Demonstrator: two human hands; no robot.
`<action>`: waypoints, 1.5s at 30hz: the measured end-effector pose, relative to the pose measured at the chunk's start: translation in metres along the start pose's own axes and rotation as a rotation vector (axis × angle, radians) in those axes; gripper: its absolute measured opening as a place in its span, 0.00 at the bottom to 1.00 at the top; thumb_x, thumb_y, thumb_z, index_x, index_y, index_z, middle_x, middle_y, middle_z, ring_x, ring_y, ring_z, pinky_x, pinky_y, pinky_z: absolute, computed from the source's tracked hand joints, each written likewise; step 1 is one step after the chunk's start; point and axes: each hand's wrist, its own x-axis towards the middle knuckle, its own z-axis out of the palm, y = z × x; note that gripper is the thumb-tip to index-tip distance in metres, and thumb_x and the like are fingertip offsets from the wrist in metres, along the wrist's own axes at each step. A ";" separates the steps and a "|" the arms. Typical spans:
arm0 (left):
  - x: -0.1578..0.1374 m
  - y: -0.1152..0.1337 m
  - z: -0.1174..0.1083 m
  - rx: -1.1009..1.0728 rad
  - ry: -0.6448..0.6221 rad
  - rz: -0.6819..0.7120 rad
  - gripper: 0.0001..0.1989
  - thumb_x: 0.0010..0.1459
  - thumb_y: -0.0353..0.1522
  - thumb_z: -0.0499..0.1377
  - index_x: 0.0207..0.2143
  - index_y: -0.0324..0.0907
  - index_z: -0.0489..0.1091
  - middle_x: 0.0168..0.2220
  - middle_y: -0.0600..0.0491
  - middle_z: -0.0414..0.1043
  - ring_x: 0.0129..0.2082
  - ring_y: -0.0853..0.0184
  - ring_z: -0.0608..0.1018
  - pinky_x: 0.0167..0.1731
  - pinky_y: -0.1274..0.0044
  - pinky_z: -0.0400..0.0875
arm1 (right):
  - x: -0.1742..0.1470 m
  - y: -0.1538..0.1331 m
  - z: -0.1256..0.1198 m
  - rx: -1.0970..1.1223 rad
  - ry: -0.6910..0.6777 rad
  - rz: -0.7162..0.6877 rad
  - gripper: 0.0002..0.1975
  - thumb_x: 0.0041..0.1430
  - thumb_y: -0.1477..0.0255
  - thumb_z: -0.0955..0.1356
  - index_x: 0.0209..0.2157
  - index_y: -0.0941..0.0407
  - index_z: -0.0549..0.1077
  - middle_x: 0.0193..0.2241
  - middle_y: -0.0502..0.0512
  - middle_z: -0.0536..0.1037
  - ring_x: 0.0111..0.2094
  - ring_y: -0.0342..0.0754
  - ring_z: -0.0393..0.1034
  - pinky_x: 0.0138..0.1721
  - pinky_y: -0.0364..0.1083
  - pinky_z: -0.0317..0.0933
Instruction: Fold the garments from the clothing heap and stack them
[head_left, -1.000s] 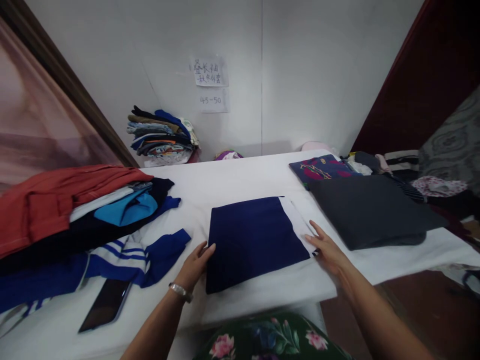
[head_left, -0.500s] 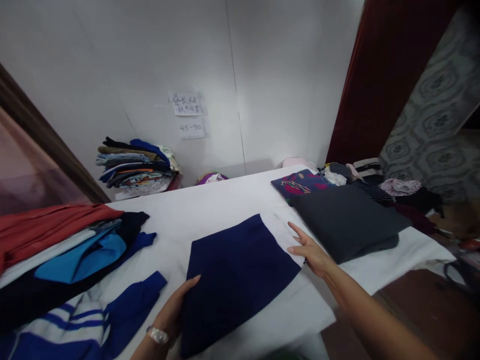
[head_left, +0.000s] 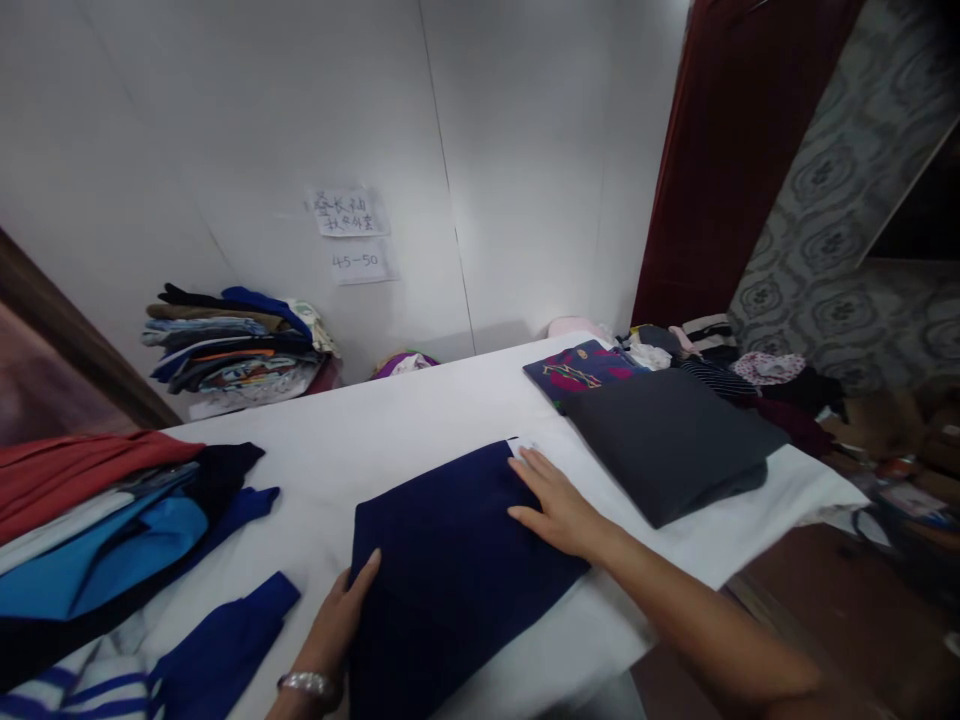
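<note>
A folded navy-blue garment (head_left: pixel 450 560) lies on the white-covered table in front of me. My left hand (head_left: pixel 346 600), with a silver watch or bracelet at the wrist, grips its left edge: the thumb is on top and the other fingers are hidden under the cloth. My right hand (head_left: pixel 551 500) rests on the garment's upper right edge, palm down with the fingers stretched out. A small patch of white (head_left: pixel 519 452) shows at that edge beside the fingertips. To the right of this hand lies a folded dark grey garment (head_left: pixel 667 440).
Left are a pile of clothes with a red garment (head_left: pixel 90 475) on top and a blue-and-white striped garment (head_left: pixel 217 640). A patterned folded garment (head_left: pixel 577 370) touches the grey one. A clothes stack (head_left: pixel 232 345) stands by the wall. More clothes (head_left: pixel 772 370) lie far right.
My right hand has moved from beyond the garment's right edge onto its top, and the white strip there is now mostly covered by navy. My left hand keeps its grip. The view has shifted slightly.
</note>
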 end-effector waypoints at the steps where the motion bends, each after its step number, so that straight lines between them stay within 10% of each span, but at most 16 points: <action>1: 0.001 -0.001 0.001 0.014 0.016 -0.011 0.25 0.54 0.48 0.59 0.45 0.38 0.70 0.41 0.43 0.78 0.40 0.55 0.80 0.41 0.68 0.77 | 0.011 -0.005 0.005 -0.060 -0.047 -0.031 0.36 0.58 0.56 0.65 0.65 0.51 0.54 0.67 0.55 0.44 0.67 0.55 0.35 0.65 0.58 0.34; 9: 0.005 -0.009 0.002 0.013 0.004 -0.004 0.19 0.55 0.41 0.60 0.44 0.39 0.69 0.42 0.44 0.78 0.41 0.57 0.80 0.39 0.72 0.76 | 0.055 0.020 0.030 -0.235 -0.267 0.079 0.38 0.56 0.50 0.63 0.63 0.52 0.57 0.67 0.59 0.44 0.67 0.59 0.33 0.63 0.64 0.28; 17: -0.003 -0.005 0.000 -0.109 -0.026 -0.088 0.19 0.52 0.43 0.63 0.43 0.40 0.71 0.36 0.48 0.79 0.38 0.56 0.81 0.37 0.72 0.77 | 0.006 0.047 0.003 0.105 0.032 0.311 0.36 0.57 0.57 0.65 0.63 0.59 0.58 0.64 0.63 0.54 0.65 0.54 0.47 0.63 0.53 0.44; 29: -0.021 0.008 -0.005 -0.381 -0.199 -0.205 0.21 0.53 0.36 0.63 0.49 0.37 0.71 0.31 0.45 0.79 0.32 0.55 0.81 0.35 0.67 0.78 | -0.031 0.044 -0.020 0.744 -0.020 0.713 0.49 0.50 0.54 0.70 0.66 0.58 0.47 0.57 0.65 0.66 0.52 0.51 0.68 0.53 0.48 0.59; 36: -0.024 0.013 -0.010 -0.426 -0.246 -0.369 0.21 0.52 0.32 0.64 0.48 0.32 0.71 0.28 0.43 0.79 0.29 0.53 0.81 0.31 0.66 0.79 | -0.031 0.030 -0.018 0.982 -0.122 0.627 0.53 0.41 0.64 0.76 0.66 0.49 0.48 0.60 0.60 0.63 0.57 0.54 0.63 0.55 0.52 0.56; 41: -0.035 0.023 -0.008 -0.378 -0.181 -0.261 0.18 0.51 0.29 0.64 0.46 0.36 0.71 0.28 0.45 0.79 0.26 0.55 0.81 0.24 0.71 0.78 | -0.022 0.021 -0.030 0.906 -0.042 0.510 0.50 0.36 0.69 0.76 0.63 0.48 0.57 0.62 0.58 0.59 0.65 0.57 0.45 0.60 0.53 0.46; 45: -0.035 0.035 -0.004 -0.372 -0.144 -0.137 0.16 0.50 0.28 0.64 0.43 0.37 0.71 0.29 0.46 0.79 0.25 0.58 0.81 0.23 0.72 0.77 | -0.011 0.025 -0.050 0.902 -0.028 0.438 0.49 0.37 0.70 0.76 0.63 0.47 0.57 0.59 0.58 0.64 0.63 0.58 0.51 0.59 0.56 0.49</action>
